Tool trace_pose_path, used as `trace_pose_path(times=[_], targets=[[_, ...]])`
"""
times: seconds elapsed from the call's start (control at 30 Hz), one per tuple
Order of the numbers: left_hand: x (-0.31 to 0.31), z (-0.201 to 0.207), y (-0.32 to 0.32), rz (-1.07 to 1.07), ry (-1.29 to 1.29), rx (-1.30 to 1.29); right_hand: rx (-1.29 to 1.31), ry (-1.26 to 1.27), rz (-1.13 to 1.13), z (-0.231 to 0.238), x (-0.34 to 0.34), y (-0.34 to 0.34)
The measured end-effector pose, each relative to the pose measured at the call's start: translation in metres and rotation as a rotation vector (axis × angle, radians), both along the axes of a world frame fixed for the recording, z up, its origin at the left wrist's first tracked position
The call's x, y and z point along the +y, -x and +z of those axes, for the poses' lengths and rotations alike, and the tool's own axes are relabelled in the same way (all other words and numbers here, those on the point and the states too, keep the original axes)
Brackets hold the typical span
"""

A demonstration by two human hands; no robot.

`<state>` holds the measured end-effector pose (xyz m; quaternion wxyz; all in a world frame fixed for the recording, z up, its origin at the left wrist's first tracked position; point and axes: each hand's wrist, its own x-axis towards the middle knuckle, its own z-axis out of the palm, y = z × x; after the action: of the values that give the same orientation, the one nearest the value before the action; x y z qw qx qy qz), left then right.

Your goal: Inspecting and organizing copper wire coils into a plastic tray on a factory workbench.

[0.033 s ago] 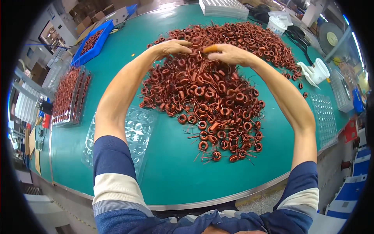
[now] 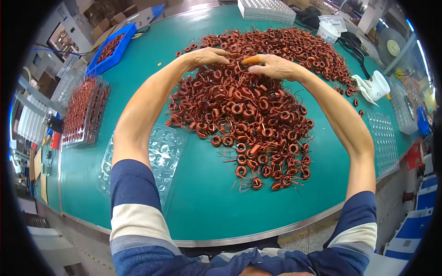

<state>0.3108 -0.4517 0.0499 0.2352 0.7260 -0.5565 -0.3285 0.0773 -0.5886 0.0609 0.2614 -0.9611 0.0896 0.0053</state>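
Note:
A large pile of copper-wound toroid coils (image 2: 237,108) with loose wire ends spreads over the green table. Both my arms reach out to its far part. My left hand (image 2: 208,56) rests over the coils with its fingers stretched toward the right. Facing it, my right hand (image 2: 272,66) has an orange cover on one finger, and its thumb is apart from that finger. A short gap with coils in it lies between the hands. Neither hand visibly grips a coil, though coils partly hide the fingertips. More coils (image 2: 294,43) lie heaped behind and to the right.
Under my left forearm lies a clear plastic tray (image 2: 168,154). Stacked trays full of coils (image 2: 79,115) stand at the left, with a blue bin (image 2: 117,54) beyond. At the right are a white tub (image 2: 378,86) and another clear tray (image 2: 383,142). White trays (image 2: 267,13) are stacked at the back.

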Motion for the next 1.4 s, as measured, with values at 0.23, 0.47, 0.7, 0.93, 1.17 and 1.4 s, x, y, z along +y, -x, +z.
trace_pose_path(times=[0.23,0.47,0.7,0.93,1.17,1.4], targets=[[0.046,0.017,0.027,-0.017,0.190,-0.232,-0.116,0.195,0.179,-0.003,0.020,0.037],[0.227,0.014,0.039,-0.088,0.389,-0.494,-0.347,0.497,-0.034,0.004,0.047,0.108],[0.389,-0.041,0.112,-0.001,0.188,-0.527,-0.520,0.467,0.276,-0.010,0.181,0.174],[0.399,-0.064,0.148,0.188,0.204,-0.687,-0.546,0.730,0.554,-0.048,0.211,0.161],[0.393,-0.079,0.170,0.430,0.203,-0.744,-0.385,0.143,0.103,-0.007,0.228,0.140],[0.375,-0.084,0.185,0.499,0.189,-0.838,-0.386,0.623,0.132,-0.025,0.252,0.045]])
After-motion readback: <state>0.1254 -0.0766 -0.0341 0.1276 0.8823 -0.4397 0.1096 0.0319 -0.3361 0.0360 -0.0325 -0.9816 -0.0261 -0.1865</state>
